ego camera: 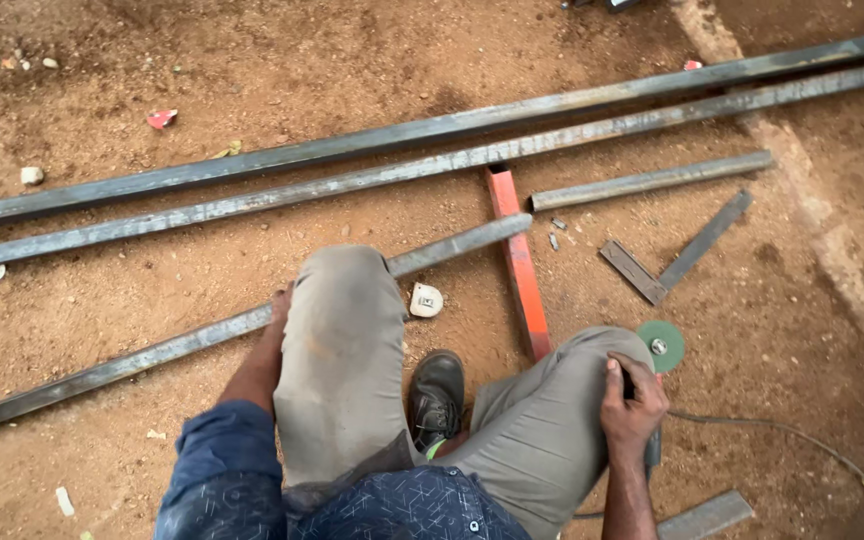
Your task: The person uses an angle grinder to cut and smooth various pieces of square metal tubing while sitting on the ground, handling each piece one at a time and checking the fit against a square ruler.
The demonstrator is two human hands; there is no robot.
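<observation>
Two hands in use. Right hand (632,400) clamped on green-disc angle grinder (659,350). Left hand (277,320) on long grey steel bar (152,352), grip hidden by knee, cannot tell.

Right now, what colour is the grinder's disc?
Green, seen in the head view: the disc beside the right hand.

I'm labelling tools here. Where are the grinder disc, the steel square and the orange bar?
grinder disc (661,346), head view, green face.
steel square (646,280), head view, its corner.
orange bar (518,262), head view, mid-length.
</observation>
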